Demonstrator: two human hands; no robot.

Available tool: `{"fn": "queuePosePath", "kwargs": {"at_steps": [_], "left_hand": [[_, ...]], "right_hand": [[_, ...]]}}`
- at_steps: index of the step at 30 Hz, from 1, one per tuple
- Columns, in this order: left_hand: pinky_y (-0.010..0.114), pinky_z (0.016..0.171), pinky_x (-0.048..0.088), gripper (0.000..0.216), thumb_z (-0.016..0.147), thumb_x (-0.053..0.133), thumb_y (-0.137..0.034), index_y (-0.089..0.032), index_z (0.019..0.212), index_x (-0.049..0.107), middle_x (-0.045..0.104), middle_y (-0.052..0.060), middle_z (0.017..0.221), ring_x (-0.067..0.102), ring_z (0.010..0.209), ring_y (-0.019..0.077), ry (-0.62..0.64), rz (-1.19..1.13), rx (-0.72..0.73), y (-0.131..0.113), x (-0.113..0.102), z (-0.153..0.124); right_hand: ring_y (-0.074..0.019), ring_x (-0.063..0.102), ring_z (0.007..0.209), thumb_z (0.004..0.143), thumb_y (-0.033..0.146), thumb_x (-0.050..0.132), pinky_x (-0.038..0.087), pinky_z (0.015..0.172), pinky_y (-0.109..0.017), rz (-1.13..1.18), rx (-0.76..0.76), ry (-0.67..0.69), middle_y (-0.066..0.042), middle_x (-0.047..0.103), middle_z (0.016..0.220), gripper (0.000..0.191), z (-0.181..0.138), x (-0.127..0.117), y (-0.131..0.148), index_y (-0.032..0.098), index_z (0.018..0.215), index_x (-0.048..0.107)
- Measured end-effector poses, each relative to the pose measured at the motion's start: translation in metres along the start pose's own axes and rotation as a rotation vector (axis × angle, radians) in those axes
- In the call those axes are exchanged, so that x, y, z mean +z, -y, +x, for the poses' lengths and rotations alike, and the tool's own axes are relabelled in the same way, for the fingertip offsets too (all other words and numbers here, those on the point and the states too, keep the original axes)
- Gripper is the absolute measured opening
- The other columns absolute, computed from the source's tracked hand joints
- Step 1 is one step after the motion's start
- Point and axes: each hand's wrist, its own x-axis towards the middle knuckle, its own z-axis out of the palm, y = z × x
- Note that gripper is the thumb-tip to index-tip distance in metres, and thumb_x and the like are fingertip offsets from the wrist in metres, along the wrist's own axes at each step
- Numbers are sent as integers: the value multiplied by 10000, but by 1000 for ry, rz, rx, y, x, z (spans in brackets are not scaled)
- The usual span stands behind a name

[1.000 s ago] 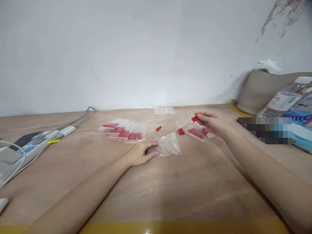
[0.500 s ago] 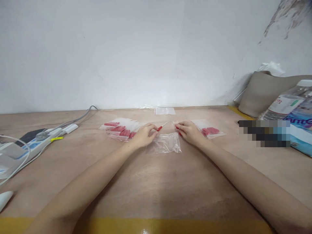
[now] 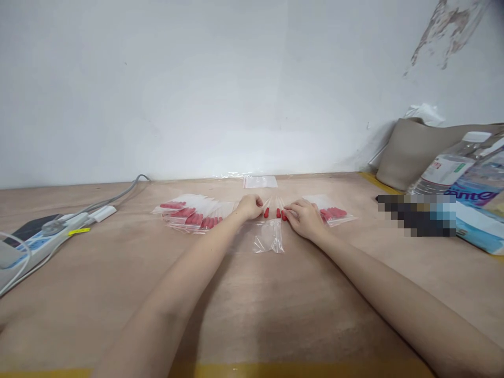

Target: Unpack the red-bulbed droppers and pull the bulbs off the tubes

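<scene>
Several small screwdrivers with red handles and thin shafts lie side by side between my hands, one screwdriver (image 3: 266,212) closest to the left fingers. My left hand (image 3: 250,206) has its fingers curled together beside that one; what they hold, if anything, is hidden. The fingertips of my right hand (image 3: 305,218) close on the red handle of the rightmost screwdriver (image 3: 284,216). Just in front of the row is a clear zip bag (image 3: 270,237), lying flat, its left part under my left forearm. Filled bags of red-handled screwdrivers (image 3: 192,216) overlap at left; another filled bag (image 3: 334,213) is beside my right hand.
A flat zip bag (image 3: 260,181) lies near the wall. On the left are a power strip (image 3: 37,244) and cables (image 3: 118,195). To the right stand a plastic bottle (image 3: 444,170), a grey-brown container (image 3: 401,155) and a blue-white packet (image 3: 480,228).
The screwdriver that was in my left fingers now lies with the others, and that hand has moved slightly back toward the wall. My right hand remains by the row. The view has shifted a little.
</scene>
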Motion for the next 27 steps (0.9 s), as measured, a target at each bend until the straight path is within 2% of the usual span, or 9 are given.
{"fn": "queuePosePath", "kwargs": {"at_steps": [8, 15, 21, 24, 27], "left_hand": [[213, 587, 461, 201, 601, 639, -100, -129, 799, 619, 651, 28, 672, 597, 614, 127, -2, -81, -93, -18, 17, 7], [245, 656, 462, 122, 628, 649, -185, -147, 741, 627, 664, 53, 761, 612, 707, 160, -31, -65, -32, -24, 25, 0], [234, 582, 465, 110, 726, 574, -214, -123, 755, 629, 639, 33, 610, 590, 549, 129, 30, -47, 12, -17, 19, -6], [270, 702, 471, 130, 743, 552, -217, -136, 805, 633, 655, 51, 735, 608, 697, 154, -19, -16, 99, -16, 6, -22], [316, 875, 414, 167, 784, 507, -238, -170, 864, 636, 642, 60, 914, 573, 914, 186, -58, 23, 226, -7, -12, -52]], "right_hand": [[-209, 524, 864, 830, 302, 467, 290, 712, -348, -7, 79, 1, -60, 647, 858, 205, -5, -7, 3, 228, 847, 657], [-202, 521, 853, 833, 295, 459, 262, 716, -350, -24, 93, -20, -49, 651, 846, 209, -7, -4, 1, 227, 805, 654], [-204, 524, 868, 840, 292, 460, 251, 758, -373, -36, 53, -64, -42, 655, 848, 204, -10, -6, 3, 222, 815, 650], [-200, 528, 855, 850, 319, 452, 282, 772, -375, 18, 6, -120, -53, 650, 826, 232, -12, -9, 7, 211, 816, 654], [-190, 536, 878, 855, 329, 441, 357, 792, -354, 163, -145, -136, -70, 641, 895, 249, -16, -14, 17, 202, 902, 650]]}}
